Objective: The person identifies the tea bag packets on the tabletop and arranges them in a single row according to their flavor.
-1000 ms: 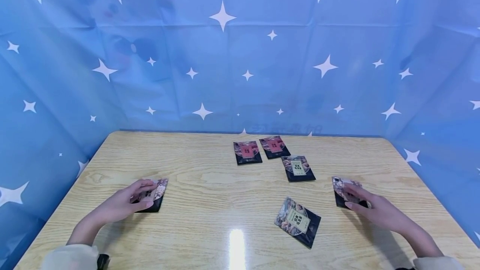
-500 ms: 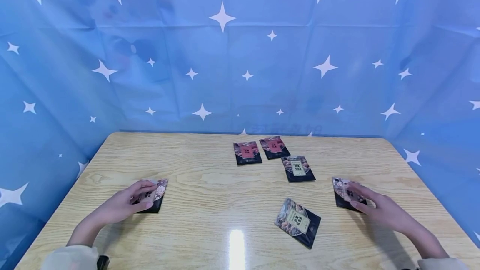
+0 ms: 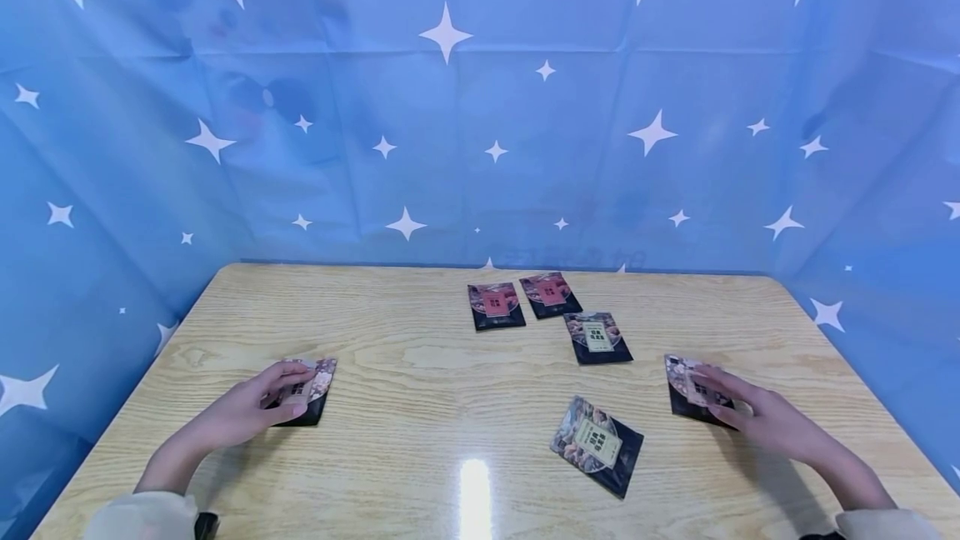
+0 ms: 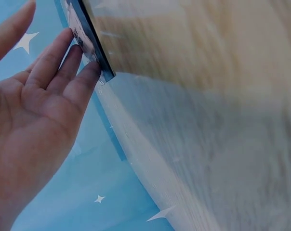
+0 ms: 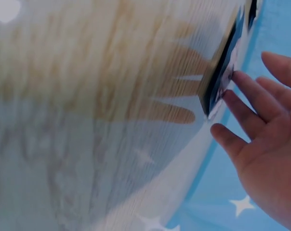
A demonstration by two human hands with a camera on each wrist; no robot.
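Note:
My left hand (image 3: 243, 408) rests its fingers on a flat dark sachet with a floral print and pale pink label (image 3: 322, 382) at the table's left. In the left wrist view, the fingertips (image 4: 91, 68) touch the face of that sachet (image 4: 89, 36), and the thumb stands apart. At the right side, my right hand (image 3: 772, 422) lays its fingertips on a similar sachet (image 3: 681, 382), whose right edge the hand partly covers. The right wrist view has two fingertips at this sachet's face (image 5: 227, 62), the little finger extended beside it and the thumb raised off it.
Two red-labelled sachets (image 3: 497, 307) (image 3: 551, 296) lie at the back of the wooden table (image 3: 405, 357). A green-labelled sachet (image 3: 598, 337) lies just in front of them, and another green-labelled sachet (image 3: 597, 444) lies askew nearer me. A blue star-patterned cloth (image 3: 480, 190) surrounds the table.
My right hand has shifted slightly right over its sachet, uncovering more of the label. The left hand and all sachets stay where they were.

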